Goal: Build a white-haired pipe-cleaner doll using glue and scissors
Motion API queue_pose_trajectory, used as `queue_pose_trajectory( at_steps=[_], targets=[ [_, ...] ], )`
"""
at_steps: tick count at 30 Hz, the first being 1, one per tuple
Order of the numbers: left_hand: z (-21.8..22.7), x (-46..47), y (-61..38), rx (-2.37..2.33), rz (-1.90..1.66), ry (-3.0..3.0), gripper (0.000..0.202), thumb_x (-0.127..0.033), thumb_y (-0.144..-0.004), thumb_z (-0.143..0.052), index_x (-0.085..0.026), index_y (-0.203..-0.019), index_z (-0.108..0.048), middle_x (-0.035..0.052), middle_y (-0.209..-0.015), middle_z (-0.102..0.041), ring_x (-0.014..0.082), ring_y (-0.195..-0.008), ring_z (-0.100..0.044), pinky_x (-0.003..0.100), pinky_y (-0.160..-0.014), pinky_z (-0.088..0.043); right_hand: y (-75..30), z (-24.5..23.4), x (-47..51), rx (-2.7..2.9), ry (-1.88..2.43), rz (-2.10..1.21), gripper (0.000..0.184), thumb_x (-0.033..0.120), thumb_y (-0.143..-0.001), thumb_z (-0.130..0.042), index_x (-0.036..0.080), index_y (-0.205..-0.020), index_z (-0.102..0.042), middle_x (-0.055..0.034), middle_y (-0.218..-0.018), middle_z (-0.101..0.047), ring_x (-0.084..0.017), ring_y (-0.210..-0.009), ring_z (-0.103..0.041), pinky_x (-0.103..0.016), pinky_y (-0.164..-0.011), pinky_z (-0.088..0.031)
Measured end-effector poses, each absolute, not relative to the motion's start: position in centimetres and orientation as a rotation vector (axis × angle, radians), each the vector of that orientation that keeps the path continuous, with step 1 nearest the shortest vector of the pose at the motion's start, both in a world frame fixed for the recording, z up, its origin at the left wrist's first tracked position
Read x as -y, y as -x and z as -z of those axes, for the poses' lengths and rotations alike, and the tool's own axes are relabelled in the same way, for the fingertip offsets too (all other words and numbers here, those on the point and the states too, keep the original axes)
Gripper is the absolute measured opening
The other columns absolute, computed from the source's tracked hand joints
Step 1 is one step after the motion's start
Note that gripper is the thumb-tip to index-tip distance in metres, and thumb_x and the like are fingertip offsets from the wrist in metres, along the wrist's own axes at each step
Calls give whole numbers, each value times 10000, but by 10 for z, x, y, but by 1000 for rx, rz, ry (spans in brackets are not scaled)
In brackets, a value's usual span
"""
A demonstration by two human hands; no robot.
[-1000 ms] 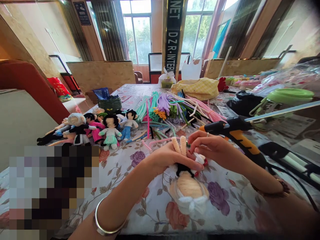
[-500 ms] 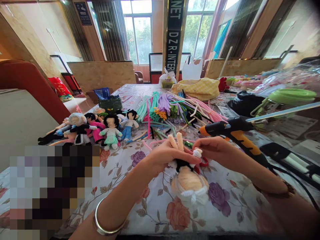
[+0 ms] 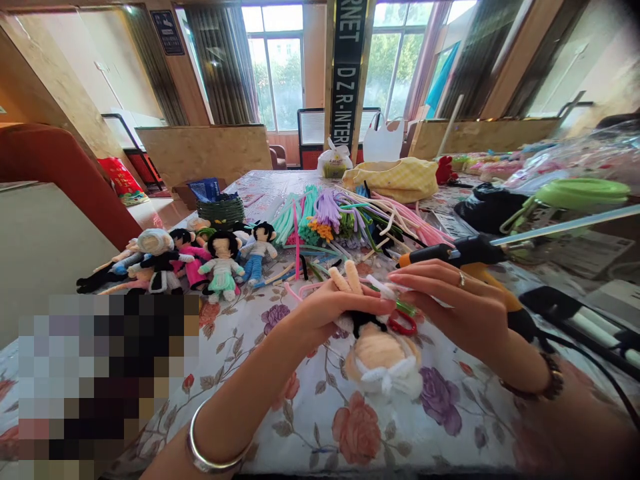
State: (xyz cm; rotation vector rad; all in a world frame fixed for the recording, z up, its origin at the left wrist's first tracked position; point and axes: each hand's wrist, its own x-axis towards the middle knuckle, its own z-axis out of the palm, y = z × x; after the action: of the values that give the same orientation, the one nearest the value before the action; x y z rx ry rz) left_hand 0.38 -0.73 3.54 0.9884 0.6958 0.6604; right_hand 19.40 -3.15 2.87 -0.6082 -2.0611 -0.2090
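A doll made of fuzzy pipe cleaners (image 3: 383, 360) lies upside down in my left hand (image 3: 325, 308), its big peach head with a white bow toward me. Two peach legs stick up past my closed fingers, and black covers its body. My right hand (image 3: 450, 307), wearing a ring, has its fingertips together on a white pipe cleaner (image 3: 383, 287) beside the doll's arm; part of that strip is hidden under the fingers. Just below my right fingers, red-handled scissors (image 3: 403, 323) rest on the floral tablecloth (image 3: 295, 427).
Right of my hand stands a glue gun (image 3: 465, 253) with a long glue stick. Finished dolls (image 3: 223, 263) crowd the left, near a green basket (image 3: 220, 210). Bundled pipe cleaners (image 3: 327, 210) lie ahead, before a yellow checked bag (image 3: 390, 180). A green-lidded container (image 3: 575, 193) stands right.
My right hand has turned its back upward and its fingers have stretched forward over the white strip. The doll has tilted slightly in my left hand, and the scissors' red handle shows more.
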Motion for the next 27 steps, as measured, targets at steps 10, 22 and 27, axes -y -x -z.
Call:
queue_pose_trajectory(
  at_steps=[10, 22, 27],
  targets=[
    [-36, 7, -4, -721, -629, -931, 152, -102, -562, -755, -142, -607, -615, -31, -579, -598, 77, -531, -536, 206, -567, -435, -198, -26, 31, 2127, 601, 278, 391, 71, -860, -554, 260, -1201, -589, -54, -1007, -680, -166, -905, -649, -328, -800, -566],
    [-35, 9, -7, -673, -640, -930, 111, -105, -567, -743, -136, -595, -640, -25, -563, -601, 90, -535, -547, 222, -597, -454, -203, -33, 38, 2278, 683, 365, 415, 65, -863, -550, 226, -1246, -544, -46, -1060, -690, -150, -970, -648, -303, -939, -532],
    [-38, 11, -8, -704, -656, -906, 94, -91, -562, -733, -136, -587, -656, 1, -600, -633, 119, -589, -579, 244, -640, -476, -203, -32, 37, 2288, 666, 384, 440, 78, -873, -541, 241, -1282, -517, -37, -1063, -691, -146, -987, -645, -297, -923, -544]
  ],
)
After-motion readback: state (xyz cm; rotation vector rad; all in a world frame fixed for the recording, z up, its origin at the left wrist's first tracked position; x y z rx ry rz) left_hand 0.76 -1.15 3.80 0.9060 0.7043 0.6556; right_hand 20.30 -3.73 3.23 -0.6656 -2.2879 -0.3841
